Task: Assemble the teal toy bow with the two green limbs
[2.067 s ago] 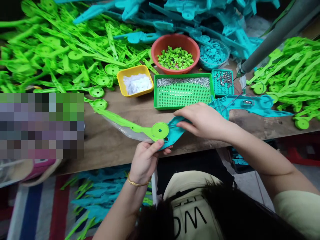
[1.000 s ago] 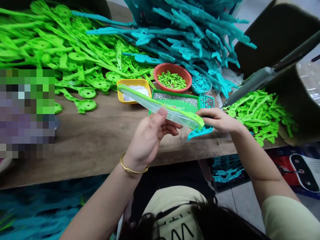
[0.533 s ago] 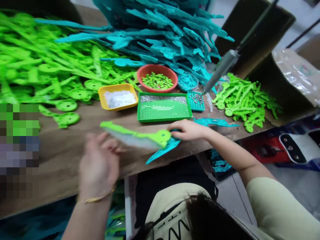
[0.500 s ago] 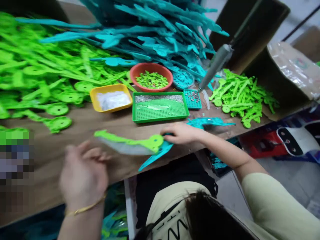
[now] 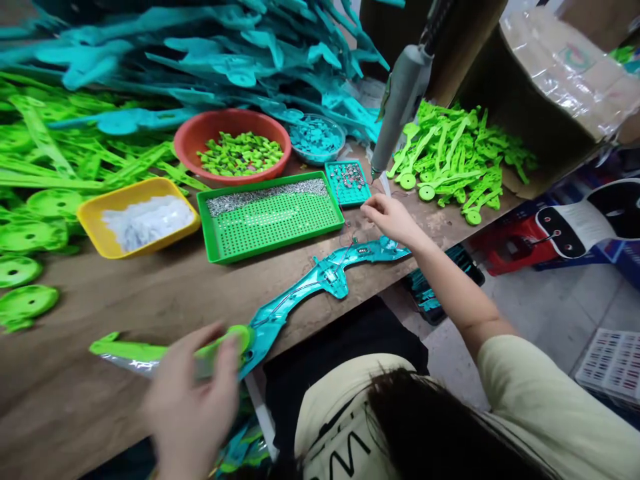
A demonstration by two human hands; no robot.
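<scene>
A long teal plastic toy part (image 5: 280, 310), shaped like a curved bow limb with a handle, lies along the front of the table with its hollow side up and wires inside. At its left end is a lime-green arm piece (image 5: 133, 350) with a round end and a clear silvery strip. My left hand (image 5: 197, 393), blurred, has thumb and fingers closed around this green piece near its round end. My right hand (image 5: 393, 219) hovers over the part's right end, fingertips pinched near thin wires; what they hold is hidden.
Behind stand a green screw tray (image 5: 273, 227), a yellow tray (image 5: 105, 233), a red bowl (image 5: 185, 143) of green pieces and a small teal tray (image 5: 347, 183). A grey electric screwdriver (image 5: 400, 110) hangs beside my right hand. Green and teal parts are heaped around.
My left hand has moved right onto the green arm piece. My right hand has left the middle of the parts and moved right. The teal part now lies stretched out, hollow side up.
</scene>
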